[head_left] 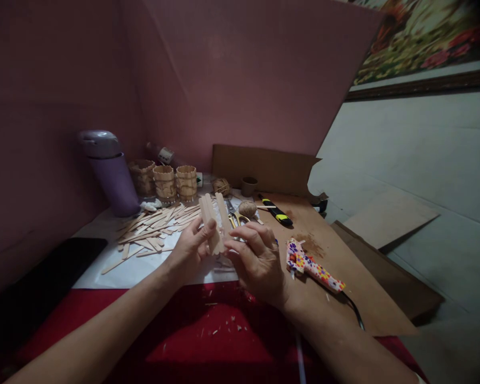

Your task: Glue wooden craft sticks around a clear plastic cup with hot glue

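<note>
Smooth, flat, round-ended wooden craft sticks (210, 226) are held at mid-view, pinched by the left hand (192, 244); their lower right edge is met by the right hand (260, 256), its fingers bent, its grip impossible to tell. From these sticks, open room is left towards 6 o'clock on the red-clothed table (156, 336). Loose sticks (156, 229) are heaped at 9. The way is crowded by scissors (242, 218) and a fibrous twine ball (247, 208) at 2, a flowered glue gun (314, 271) at 4.
</note>
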`<state>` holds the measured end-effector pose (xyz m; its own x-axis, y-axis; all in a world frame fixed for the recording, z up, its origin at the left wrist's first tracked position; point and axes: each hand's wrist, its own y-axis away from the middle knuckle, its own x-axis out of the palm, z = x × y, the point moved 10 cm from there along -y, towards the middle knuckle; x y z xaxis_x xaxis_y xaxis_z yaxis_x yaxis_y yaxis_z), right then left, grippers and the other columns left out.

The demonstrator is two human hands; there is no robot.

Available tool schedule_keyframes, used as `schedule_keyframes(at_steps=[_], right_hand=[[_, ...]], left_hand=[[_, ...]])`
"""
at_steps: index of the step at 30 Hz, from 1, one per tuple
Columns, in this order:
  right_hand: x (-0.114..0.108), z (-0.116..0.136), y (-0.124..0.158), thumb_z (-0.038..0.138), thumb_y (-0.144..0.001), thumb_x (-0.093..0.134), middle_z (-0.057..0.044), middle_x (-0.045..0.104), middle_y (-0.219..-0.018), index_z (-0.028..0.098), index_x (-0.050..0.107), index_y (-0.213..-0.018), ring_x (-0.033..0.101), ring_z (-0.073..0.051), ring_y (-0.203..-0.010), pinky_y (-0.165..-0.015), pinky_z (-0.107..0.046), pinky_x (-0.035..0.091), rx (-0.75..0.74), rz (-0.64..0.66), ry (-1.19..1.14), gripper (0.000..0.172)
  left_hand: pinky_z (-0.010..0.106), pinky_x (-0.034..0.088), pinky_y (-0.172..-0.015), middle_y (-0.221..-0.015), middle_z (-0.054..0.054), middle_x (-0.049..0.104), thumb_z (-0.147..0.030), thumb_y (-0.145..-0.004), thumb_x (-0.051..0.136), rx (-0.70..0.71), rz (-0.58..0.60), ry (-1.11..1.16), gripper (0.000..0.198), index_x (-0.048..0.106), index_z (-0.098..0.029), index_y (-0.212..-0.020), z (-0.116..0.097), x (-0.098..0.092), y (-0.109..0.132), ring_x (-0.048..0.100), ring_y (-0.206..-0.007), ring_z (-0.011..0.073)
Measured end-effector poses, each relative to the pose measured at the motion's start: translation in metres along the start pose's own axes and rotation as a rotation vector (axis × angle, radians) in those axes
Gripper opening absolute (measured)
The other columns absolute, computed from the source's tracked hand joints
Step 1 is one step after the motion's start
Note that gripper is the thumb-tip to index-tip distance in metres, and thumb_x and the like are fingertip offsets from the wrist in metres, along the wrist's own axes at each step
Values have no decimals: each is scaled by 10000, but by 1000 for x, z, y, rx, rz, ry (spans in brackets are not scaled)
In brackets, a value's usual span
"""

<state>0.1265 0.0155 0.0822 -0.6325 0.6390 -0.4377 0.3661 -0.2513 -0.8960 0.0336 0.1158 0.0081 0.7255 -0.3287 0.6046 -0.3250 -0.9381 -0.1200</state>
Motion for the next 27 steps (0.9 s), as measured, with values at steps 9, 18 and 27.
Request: schedule_keyframes(at_steps=[9,18,27], right_hand=[[-2,7,0,141,-916,587,-55,702,-1069,217,660,-875,555,-231,-1078,-903,-389,477,-53,7,45,113],[5,2,-2,102,-920,502,-118,648,-1137,184,608,-871,509,-261,-1139,-950,-430,478,-3,75,5,142],[-21,-5,0,67,-893,473,-56,603,-1005,237,481,-983,566,-208,-967,-876,-432,510,64,-98,-227,192]], left_hand=[[229,549,-588,-875,67,715,-342,-715,848,2,-5,-18,545,569,-147,-1140,6,-4,-1,688,-691,164],[263,578,-603,-910,80,728,-341,-734,831,-14,-29,0,505,572,-149,-1124,6,-1,0,700,-720,185],[310,613,-623,-886,85,722,-390,-741,819,-60,-63,0,458,621,-137,-1068,1,-4,1,686,-719,192]])
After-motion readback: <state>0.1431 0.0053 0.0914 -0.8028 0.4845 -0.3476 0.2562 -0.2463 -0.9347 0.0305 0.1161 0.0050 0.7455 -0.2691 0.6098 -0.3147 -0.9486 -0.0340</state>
